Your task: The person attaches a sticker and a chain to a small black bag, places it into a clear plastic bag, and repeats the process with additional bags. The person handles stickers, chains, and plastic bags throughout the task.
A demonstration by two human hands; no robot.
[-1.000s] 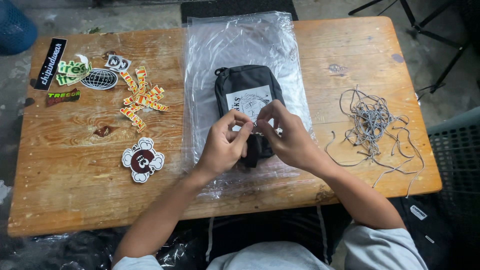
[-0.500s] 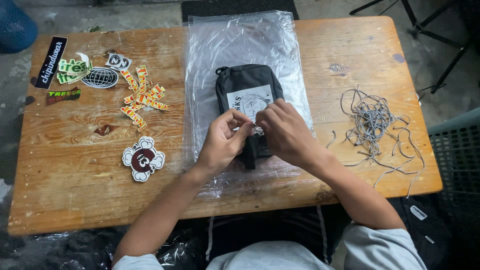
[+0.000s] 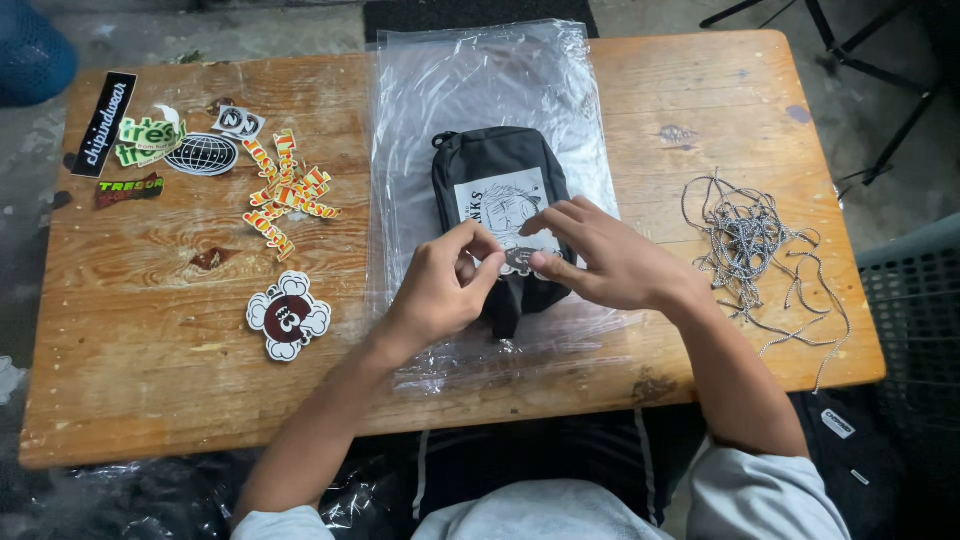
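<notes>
A small black pouch (image 3: 478, 160) with a white printed patch lies on a clear plastic bag (image 3: 440, 85) in the middle of a wooden table (image 3: 150, 330). My left hand (image 3: 435, 290) and my right hand (image 3: 600, 262) meet over the pouch's near end. Thumb and fingers of both hands pinch a small dark, shiny piece (image 3: 519, 260) at that end. What exactly the piece is cannot be made out. The pouch's lower part is hidden under my hands.
Several stickers lie at the table's left: a black strip sticker (image 3: 104, 122), a globe sticker (image 3: 202, 154), orange-and-yellow stickers (image 3: 285, 190) and a white-and-brown cartoon sticker (image 3: 288, 316). A heap of grey cords (image 3: 752, 240) sits at the right. Crumpled plastic lies below the near edge.
Both hands stay over the pouch's near end. Their fingers have shifted slightly around the small piece; the pouch and bag have not moved.
</notes>
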